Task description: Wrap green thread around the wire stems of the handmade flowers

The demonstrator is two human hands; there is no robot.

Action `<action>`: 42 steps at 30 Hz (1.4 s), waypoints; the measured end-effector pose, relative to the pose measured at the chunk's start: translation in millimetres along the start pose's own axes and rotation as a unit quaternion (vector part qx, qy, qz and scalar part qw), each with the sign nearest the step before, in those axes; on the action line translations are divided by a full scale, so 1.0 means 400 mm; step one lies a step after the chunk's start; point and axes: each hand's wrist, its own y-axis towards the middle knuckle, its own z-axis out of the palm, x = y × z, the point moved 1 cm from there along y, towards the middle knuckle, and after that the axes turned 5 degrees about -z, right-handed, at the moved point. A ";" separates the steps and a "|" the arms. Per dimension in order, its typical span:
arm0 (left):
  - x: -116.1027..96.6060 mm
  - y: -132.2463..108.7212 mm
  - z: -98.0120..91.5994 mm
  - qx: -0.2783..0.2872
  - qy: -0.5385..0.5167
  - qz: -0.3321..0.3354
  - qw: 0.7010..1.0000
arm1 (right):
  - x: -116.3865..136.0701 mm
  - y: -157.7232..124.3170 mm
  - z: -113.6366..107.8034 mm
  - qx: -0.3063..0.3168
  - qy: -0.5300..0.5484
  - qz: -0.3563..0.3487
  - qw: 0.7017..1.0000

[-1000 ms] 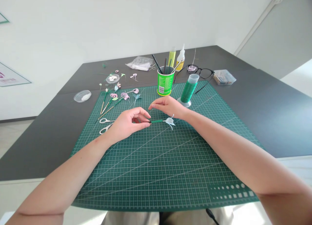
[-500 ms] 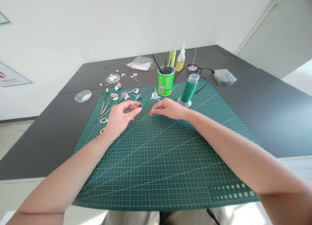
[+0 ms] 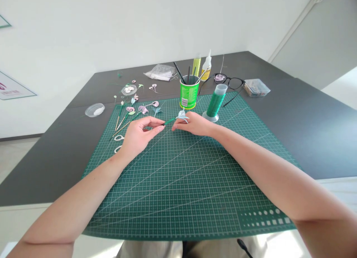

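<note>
My left hand pinches the end of a short green stem that carries a small pale blue flower at its far tip. My right hand lies just right of the stem, fingertips pressed together close under the flower; whether it grips a thin wire is too fine to see. Both hands hover over the green cutting mat.
Finished pink flowers on stems lie at the mat's far left, scissors beside my left wrist. A green tool cup, green wire spool, glue bottles, glasses, small plastic box and lidded dishes stand further back.
My left hand carried the stem away from me and tilted it, so the flower now points up to the far right. My right hand moved with it and stays next to the flower.
</note>
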 end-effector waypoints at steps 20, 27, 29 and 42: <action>0.046 0.030 -0.002 -0.027 -0.013 -0.077 0.997 | 0.019 -0.021 -0.017 0.103 0.208 -0.102 0.967; 0.036 0.028 -0.003 -0.012 0.049 -0.044 0.998 | 0.008 -0.024 -0.019 0.168 0.261 -0.092 0.946; 0.036 0.028 -0.003 -0.010 0.062 -0.043 0.997 | 0.019 -0.027 -0.010 0.223 0.238 -0.084 0.942; 0.035 0.020 0.003 0.040 0.120 -0.001 0.992 | 0.022 -0.033 -0.024 0.160 0.372 -0.141 0.903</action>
